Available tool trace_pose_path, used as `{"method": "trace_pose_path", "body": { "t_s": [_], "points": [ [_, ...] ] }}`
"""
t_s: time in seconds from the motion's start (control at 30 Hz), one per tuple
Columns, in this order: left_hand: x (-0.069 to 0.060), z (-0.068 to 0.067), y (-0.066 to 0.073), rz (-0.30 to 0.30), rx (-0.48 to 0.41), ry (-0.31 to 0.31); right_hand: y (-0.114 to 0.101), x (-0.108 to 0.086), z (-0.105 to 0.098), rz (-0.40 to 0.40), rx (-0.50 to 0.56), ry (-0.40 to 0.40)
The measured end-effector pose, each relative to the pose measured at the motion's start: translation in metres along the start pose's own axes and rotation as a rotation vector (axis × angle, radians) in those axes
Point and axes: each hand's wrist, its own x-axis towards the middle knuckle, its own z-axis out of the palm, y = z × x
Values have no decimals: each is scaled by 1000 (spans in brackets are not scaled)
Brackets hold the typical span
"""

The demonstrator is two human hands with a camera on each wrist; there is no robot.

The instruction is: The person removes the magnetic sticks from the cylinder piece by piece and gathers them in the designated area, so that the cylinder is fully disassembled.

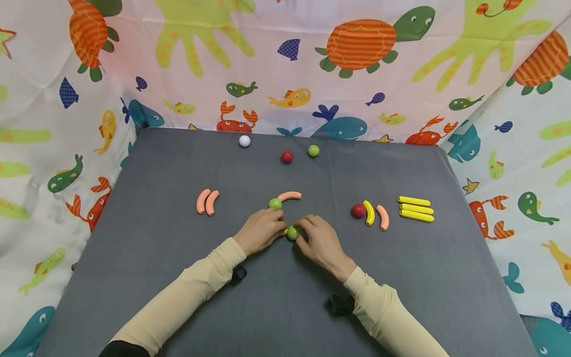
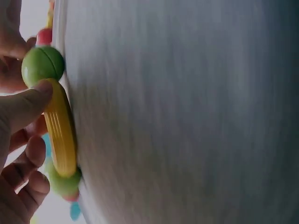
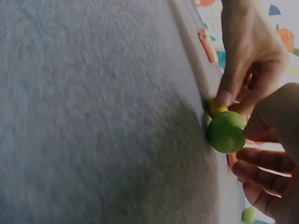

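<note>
My left hand (image 1: 262, 229) pinches a yellow curved rod (image 2: 60, 130) near one end, thumb on top. That end touches a green ball (image 3: 227, 132), which my right hand (image 1: 322, 243) holds between thumb and fingers. At the rod's far end sits a second green ball (image 1: 275, 204), beside the left fingers. From this ball a pink curved rod (image 1: 291, 196) extends to the right. In the head view the left fingers hide most of the yellow rod.
Two pink curved rods (image 1: 207, 202) lie at left. To the right are a red ball (image 1: 358, 210), a yellow curved rod (image 1: 369, 213), a pink curved rod (image 1: 382, 218) and several yellow straight rods (image 1: 416, 208). White (image 1: 244, 141), red (image 1: 287, 157) and green (image 1: 314, 150) balls lie at the back.
</note>
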Motion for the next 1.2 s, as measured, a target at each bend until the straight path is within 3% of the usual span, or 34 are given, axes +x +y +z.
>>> {"method": "trace_pose_path", "body": {
  "t_s": [0.27,0.9,0.97,1.03,1.1,1.2],
  "points": [
    [-2,5,20,-59,-55,-12,3,-4,1,-24,-41,-100],
    [-3,5,21,-45,-60,-8,5,-1,6,-74,-73,-115],
    [-3,4,21,-46,-52,-7,6,-1,3,-40,-44,-110],
    [-3,4,22,-49,-43,-7,8,-1,0,44,26,-103],
    [-4,3,22,-53,-33,-13,11,1,-3,171,141,-96],
    [-5,2,23,-49,-25,-15,19,8,-7,425,411,-98]
  ]
}}
